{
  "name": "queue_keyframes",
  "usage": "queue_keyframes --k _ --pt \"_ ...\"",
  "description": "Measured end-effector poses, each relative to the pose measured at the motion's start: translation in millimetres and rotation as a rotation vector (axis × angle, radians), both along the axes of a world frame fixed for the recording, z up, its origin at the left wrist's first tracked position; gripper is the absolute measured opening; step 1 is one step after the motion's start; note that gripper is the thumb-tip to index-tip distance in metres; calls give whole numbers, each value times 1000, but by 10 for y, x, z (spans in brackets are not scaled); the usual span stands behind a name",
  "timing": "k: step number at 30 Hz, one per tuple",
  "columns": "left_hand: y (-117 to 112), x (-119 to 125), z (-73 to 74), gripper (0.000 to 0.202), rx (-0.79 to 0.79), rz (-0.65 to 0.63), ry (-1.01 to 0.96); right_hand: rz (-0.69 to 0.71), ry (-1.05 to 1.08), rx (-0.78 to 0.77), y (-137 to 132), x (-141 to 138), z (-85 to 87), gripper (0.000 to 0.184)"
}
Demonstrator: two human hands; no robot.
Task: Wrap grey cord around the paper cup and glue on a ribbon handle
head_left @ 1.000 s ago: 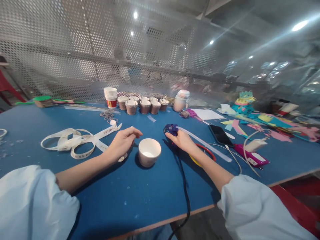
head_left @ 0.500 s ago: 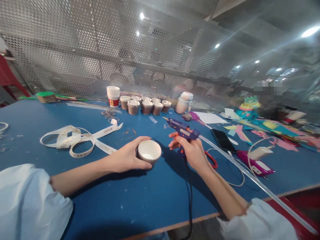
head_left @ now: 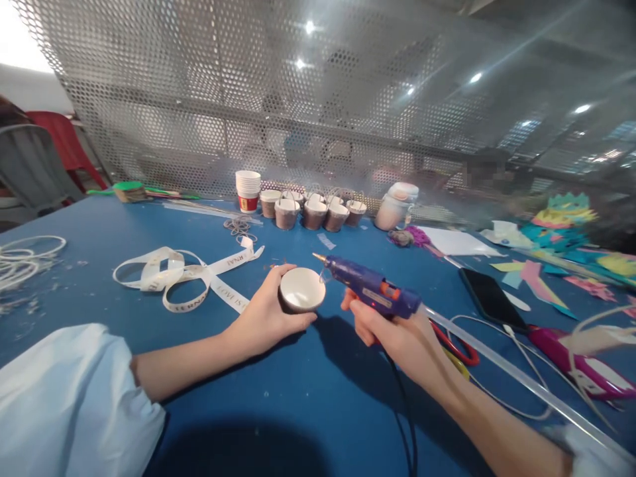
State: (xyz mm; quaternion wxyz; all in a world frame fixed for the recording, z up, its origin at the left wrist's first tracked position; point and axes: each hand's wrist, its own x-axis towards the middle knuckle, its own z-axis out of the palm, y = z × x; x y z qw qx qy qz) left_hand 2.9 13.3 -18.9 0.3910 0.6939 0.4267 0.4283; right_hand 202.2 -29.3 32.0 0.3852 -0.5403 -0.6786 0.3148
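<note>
My left hand (head_left: 265, 318) is wrapped round a small paper cup (head_left: 301, 289), white inside, and holds it tilted just above the blue table (head_left: 99, 291). My right hand (head_left: 392, 331) grips a blue hot glue gun (head_left: 370, 286) with an orange trigger. Its metal nozzle points left and sits at the cup's right rim. A clear glue stick (head_left: 517, 381) runs back out of the gun toward the lower right, and a black cord (head_left: 405, 411) drops from its handle.
White printed ribbon (head_left: 193, 278) lies left of the cup. At the back stand a stack of paper cups (head_left: 247, 190), several brown-wrapped cups (head_left: 313, 211) and a jar (head_left: 395, 207). A black phone (head_left: 491, 299), red-handled scissors (head_left: 460, 348), cables and coloured paper cutouts (head_left: 561, 218) crowd the right.
My left hand took hold of the cup and lifted it, tilted. My right hand picked the glue gun up from the table and brought its nozzle to the cup's rim.
</note>
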Motion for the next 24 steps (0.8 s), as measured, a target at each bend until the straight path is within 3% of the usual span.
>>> queue_keyframes --k 4,8,24 --pt "-12 14 -18 64 -57 -39 -59 -24 -38 -36 -159 57 -43 28" --pt "-15 15 -48 62 -17 -53 -99 3 -104 -12 -172 45 -83 23" --pt "-68 48 -52 58 66 -103 -70 26 -320 350 -137 -87 -108 18"
